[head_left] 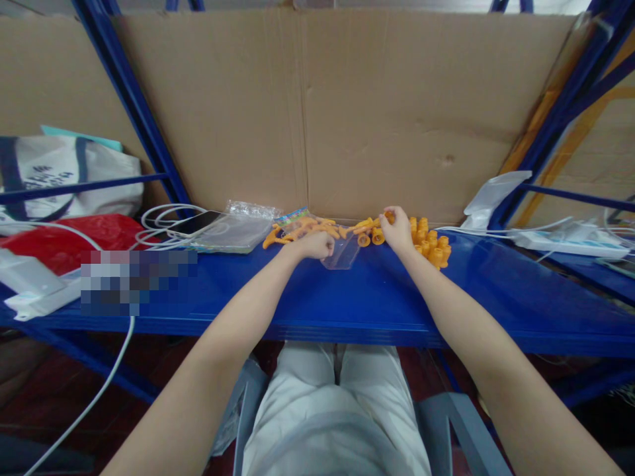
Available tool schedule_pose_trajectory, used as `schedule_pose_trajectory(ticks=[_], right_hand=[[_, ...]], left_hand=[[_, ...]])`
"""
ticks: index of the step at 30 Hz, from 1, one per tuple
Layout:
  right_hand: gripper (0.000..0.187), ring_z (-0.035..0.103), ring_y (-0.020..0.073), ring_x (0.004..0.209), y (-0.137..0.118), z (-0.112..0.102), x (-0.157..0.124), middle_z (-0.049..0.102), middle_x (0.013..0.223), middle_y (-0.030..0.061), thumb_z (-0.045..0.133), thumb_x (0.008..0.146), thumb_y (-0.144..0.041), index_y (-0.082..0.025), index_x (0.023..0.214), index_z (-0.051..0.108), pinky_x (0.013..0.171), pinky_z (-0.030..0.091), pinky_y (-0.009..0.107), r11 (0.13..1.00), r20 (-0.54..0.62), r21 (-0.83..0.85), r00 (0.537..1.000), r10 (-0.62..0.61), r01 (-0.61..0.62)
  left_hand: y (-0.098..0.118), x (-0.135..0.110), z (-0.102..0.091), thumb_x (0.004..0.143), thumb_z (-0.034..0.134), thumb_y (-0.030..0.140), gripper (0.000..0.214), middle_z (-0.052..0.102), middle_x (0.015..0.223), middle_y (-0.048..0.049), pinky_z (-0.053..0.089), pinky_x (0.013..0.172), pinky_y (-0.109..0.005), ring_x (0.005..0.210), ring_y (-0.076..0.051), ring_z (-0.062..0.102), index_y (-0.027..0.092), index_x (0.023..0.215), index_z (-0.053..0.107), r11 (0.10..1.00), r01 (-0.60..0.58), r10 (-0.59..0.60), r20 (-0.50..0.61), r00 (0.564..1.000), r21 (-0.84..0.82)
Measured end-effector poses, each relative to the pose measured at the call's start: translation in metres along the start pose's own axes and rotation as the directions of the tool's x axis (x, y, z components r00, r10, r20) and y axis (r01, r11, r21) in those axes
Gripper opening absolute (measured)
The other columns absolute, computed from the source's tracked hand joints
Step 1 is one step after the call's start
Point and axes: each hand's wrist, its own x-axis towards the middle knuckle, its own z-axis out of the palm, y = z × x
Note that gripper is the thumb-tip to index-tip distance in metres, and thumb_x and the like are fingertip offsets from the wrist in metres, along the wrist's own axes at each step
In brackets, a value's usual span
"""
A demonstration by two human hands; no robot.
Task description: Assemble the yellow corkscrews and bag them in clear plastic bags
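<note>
My left hand (316, 245) is closed, its fingers pinching the edge of a small clear plastic bag (343, 255). Just beyond it lies a pile of orange plastic parts (297, 228), some with branching arms. Over on the right, my right hand (397, 230) is closed on a small orange plastic part (389, 216), mostly covered by the fingers. Two round orange pieces with holes (371, 238) rest between the hands. Beside my right hand stands a cluster of orange cylindrical pieces (432, 246).
The blue shelf table (347, 304) backs onto a cardboard panel (397, 119). Left of the pile are flat clear plastic packs (238, 228), a phone (198, 223), white cables and a red bag (99, 238). A white power strip (570, 242) lies at the right.
</note>
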Motion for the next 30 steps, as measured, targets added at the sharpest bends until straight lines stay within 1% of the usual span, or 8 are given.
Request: schedule_pose_trajectory(ticks=[4, 7, 9, 11, 14, 17, 25, 30], right_hand=[[0.043, 0.055, 0.0274, 0.123, -0.002, -0.008, 0.002, 0.061, 0.129, 0.0192, 0.035, 0.093, -0.026, -0.013, 0.128, 0.057, 0.104, 0.042, 0.04, 1.0, -0.088, 0.003, 0.996, 0.012, -0.012], [0.046, 0.054, 0.0278, 0.124, -0.004, -0.015, 0.002, 0.059, 0.13, 0.0181, 0.03, 0.095, -0.026, -0.014, 0.13, 0.056, 0.104, 0.043, 0.041, 0.999, -0.144, -0.045, 0.99, 0.014, -0.021], [0.046, 0.054, 0.0285, 0.124, -0.007, -0.019, 0.002, 0.059, 0.13, 0.0177, 0.029, 0.095, -0.025, -0.015, 0.132, 0.055, 0.103, 0.044, 0.042, 0.998, -0.188, -0.059, 0.982, 0.019, -0.03], [0.045, 0.056, 0.0283, 0.121, -0.009, -0.022, 0.003, 0.059, 0.128, 0.0177, 0.03, 0.095, -0.024, -0.015, 0.133, 0.053, 0.101, 0.045, 0.041, 0.999, -0.223, -0.041, 0.974, 0.023, -0.033], [0.046, 0.058, 0.0263, 0.116, -0.012, -0.022, 0.003, 0.06, 0.126, 0.0161, 0.028, 0.094, -0.023, -0.015, 0.133, 0.051, 0.098, 0.047, 0.038, 1.0, -0.224, -0.008, 0.974, 0.007, -0.009], [0.043, 0.06, 0.0236, 0.108, -0.014, -0.017, 0.003, 0.062, 0.119, 0.0126, 0.03, 0.092, -0.022, -0.017, 0.128, 0.053, 0.093, 0.049, 0.036, 0.997, -0.193, 0.071, 0.981, -0.017, 0.031], [0.019, 0.06, 0.0185, 0.092, -0.024, -0.004, -0.004, 0.064, 0.1, 0.0058, 0.043, 0.082, -0.023, -0.021, 0.098, 0.053, 0.086, 0.048, 0.032, 0.941, -0.031, 0.33, 0.997, -0.069, 0.075], [0.014, 0.055, 0.016, 0.077, -0.028, 0.007, -0.01, 0.058, 0.085, 0.0001, 0.055, 0.079, -0.026, -0.023, 0.09, 0.049, 0.076, 0.048, 0.032, 0.85, 0.066, 0.507, 0.977, -0.202, 0.141]], left_hand=[[0.005, 0.003, 0.008, 0.08, 0.056, 0.02, 0.019, 0.074, 0.081, -0.0059, 0.048, 0.069, -0.027, 0.074, -0.02, 0.067, 0.015, 0.084, 0.074, 0.999, 0.02, -0.019, -0.043, 0.999, 0.028], [0.007, 0.006, 0.016, 0.087, 0.058, 0.042, 0.031, 0.074, 0.089, -0.01, 0.05, 0.076, -0.03, 0.085, -0.024, 0.069, 0.015, 0.089, 0.073, 0.999, -0.005, 0.011, -0.131, 0.991, 0.045], [0.009, 0.007, 0.02, 0.088, 0.058, 0.05, 0.038, 0.074, 0.093, -0.0111, 0.05, 0.08, -0.031, 0.09, -0.026, 0.069, 0.015, 0.092, 0.073, 0.998, -0.021, 0.031, -0.169, 0.985, 0.056], [0.01, 0.007, 0.022, 0.087, 0.06, 0.047, 0.035, 0.074, 0.094, -0.0115, 0.05, 0.08, -0.031, 0.091, -0.027, 0.07, 0.015, 0.092, 0.073, 0.995, -0.013, 0.029, -0.164, 0.986, 0.097], [0.01, 0.008, 0.022, 0.083, 0.06, 0.032, 0.023, 0.075, 0.092, -0.0099, 0.05, 0.074, -0.03, 0.088, -0.025, 0.069, 0.016, 0.09, 0.074, 0.988, 0.01, 0.013, -0.153, 0.988, 0.153], [0.008, 0.01, 0.02, 0.08, 0.057, 0.024, 0.02, 0.075, 0.091, -0.0084, 0.049, 0.071, -0.03, 0.085, -0.024, 0.068, 0.017, 0.088, 0.075, 0.99, 0.015, 0.015, -0.207, 0.978, 0.142], [0.012, 0.005, 0.014, 0.086, 0.052, 0.027, 0.02, 0.075, 0.089, -0.0083, 0.046, 0.068, -0.029, 0.082, -0.023, 0.067, 0.017, 0.09, 0.07, 0.993, 0.115, -0.115, -0.417, 0.902, -0.026], [0.011, 0.006, 0.018, 0.087, 0.052, 0.027, 0.016, 0.072, 0.081, -0.0064, 0.043, 0.064, -0.028, 0.074, -0.021, 0.064, 0.018, 0.083, 0.064, 0.997, 0.011, -0.046, -0.5, 0.865, -0.073]])
